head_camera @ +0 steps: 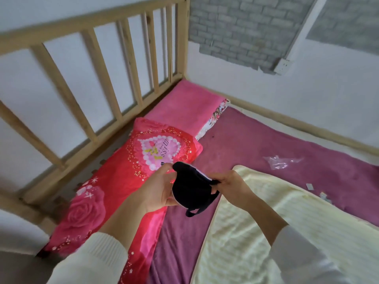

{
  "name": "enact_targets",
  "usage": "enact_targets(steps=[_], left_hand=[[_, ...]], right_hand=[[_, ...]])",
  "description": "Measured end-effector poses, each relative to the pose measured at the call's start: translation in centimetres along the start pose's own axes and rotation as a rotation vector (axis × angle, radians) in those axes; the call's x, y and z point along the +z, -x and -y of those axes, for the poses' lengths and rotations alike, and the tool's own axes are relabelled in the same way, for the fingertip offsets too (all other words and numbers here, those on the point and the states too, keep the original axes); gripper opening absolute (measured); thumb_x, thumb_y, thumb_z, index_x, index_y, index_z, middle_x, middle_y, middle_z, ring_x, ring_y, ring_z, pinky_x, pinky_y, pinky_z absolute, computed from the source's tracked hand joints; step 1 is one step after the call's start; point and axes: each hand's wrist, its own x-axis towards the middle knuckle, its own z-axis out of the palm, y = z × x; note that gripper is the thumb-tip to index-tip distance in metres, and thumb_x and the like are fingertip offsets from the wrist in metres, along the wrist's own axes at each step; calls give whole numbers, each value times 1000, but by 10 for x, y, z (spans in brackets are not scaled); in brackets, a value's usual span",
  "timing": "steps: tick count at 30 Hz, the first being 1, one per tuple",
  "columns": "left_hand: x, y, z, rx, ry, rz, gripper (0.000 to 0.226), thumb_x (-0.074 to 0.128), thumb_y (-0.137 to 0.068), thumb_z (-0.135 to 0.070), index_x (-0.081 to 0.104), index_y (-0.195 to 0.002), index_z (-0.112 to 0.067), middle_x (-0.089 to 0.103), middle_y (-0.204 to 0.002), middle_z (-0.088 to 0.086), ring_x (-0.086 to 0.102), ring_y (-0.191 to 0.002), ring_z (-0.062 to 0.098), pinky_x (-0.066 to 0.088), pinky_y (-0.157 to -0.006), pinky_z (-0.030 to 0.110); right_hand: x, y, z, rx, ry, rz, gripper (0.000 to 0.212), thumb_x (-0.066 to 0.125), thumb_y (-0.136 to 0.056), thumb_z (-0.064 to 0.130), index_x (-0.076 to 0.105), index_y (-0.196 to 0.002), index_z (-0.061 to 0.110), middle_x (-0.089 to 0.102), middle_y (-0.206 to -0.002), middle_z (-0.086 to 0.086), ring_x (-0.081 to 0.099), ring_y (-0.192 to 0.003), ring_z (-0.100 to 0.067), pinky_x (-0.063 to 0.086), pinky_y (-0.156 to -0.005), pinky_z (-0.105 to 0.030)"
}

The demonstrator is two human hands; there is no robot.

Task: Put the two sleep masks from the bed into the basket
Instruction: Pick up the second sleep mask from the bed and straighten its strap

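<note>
Both hands are holding a black sleep mask (pixel 189 186) up in the air, just above the near corner of the red rose-printed pillow (pixel 123 181), which serves here as the landmark. The left hand (pixel 159 189) is cupping the mask's left side, fingers curled onto the cloth, while the right hand (pixel 227 182) is pinching the mask's right end, so each hand is closed on the same piece. A pale edge is showing along the top of the mask, which may be a lining or a second mask pressed behind it; that cannot be told. An elastic strap (pixel 202 208) is dangling in a loop below, toward the purple sheet (pixel 266 140) that is lying right of the pillow. The mask is looking light, soft and floppy, sagging between the hands, so it should not slip or break; taking it by the padded body rather than the stretchy strap is probably the surer hold, since the strap could snag or swing. A cream blanket (pixel 276 232) is lying to the right of the pillow and nearer the person, and a pink folded cover (pixel 184 105) is sitting beyond the pillow against the wooden rail (pixel 114 64). A clear plastic wrapper (pixel 281 161) is resting on the sheet, well right of the pillow. No basket is showing anywhere, so its contents cannot be judged, and no mask appears to be lying on the bed.
</note>
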Motion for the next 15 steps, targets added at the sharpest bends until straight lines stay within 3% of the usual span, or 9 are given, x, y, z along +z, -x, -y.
enact_targets(steps=[2, 4, 7, 9, 12, 15], left_hand=[[8, 9, -6, 4, -52, 4, 51, 56, -82, -48, 62, -116, -11, 54, -77, 5, 58, -62, 18, 56, -57, 31], [17, 17, -11, 22, -147, -17, 45, 63, -79, -40, 65, -114, -11, 58, -85, 6, 61, -71, 19, 55, -57, 30], [28, 24, -12, 77, -266, -106, 53, 74, -72, -27, 65, -119, -7, 63, -101, 11, 63, -91, 27, 56, -65, 32], [32, 26, -13, 101, -331, -153, 53, 77, -71, -23, 65, -117, -1, 65, -106, 13, 63, -99, 29, 53, -76, 36], [34, 27, -14, 121, -366, -230, 46, 79, -73, -17, 67, -112, 4, 67, -105, 14, 63, -101, 29, 46, -82, 38], [33, 27, -16, 172, -334, -282, 34, 76, -77, -14, 71, -107, -1, 70, -112, 16, 64, -106, 31, 46, -81, 35]], right_hand=[[-3, 3, 6, -9, -21, 1, 64, 46, -71, -18, 76, -97, 32, 76, -76, -5, 63, -67, -13, 53, -74, -35], [-4, 5, 12, -26, -67, -12, 60, 45, -72, -22, 75, -100, 22, 77, -90, -12, 67, -76, -19, 56, -79, -36], [-4, 8, 21, -4, -152, -26, 54, 43, -77, -20, 71, -110, 10, 75, -98, -21, 68, -82, -20, 55, -72, -17], [-4, 10, 24, 12, -150, -20, 50, 43, -80, -17, 70, -114, 7, 75, -101, -17, 68, -85, -15, 54, -72, -13], [-3, 14, 23, 44, -204, -20, 48, 44, -82, -13, 70, -115, 11, 76, -100, -11, 68, -86, -16, 55, -74, -18], [-8, 16, 19, 95, -359, -84, 40, 47, -83, -11, 71, -110, 6, 72, -74, -8, 65, -62, -15, 55, -69, -25]])
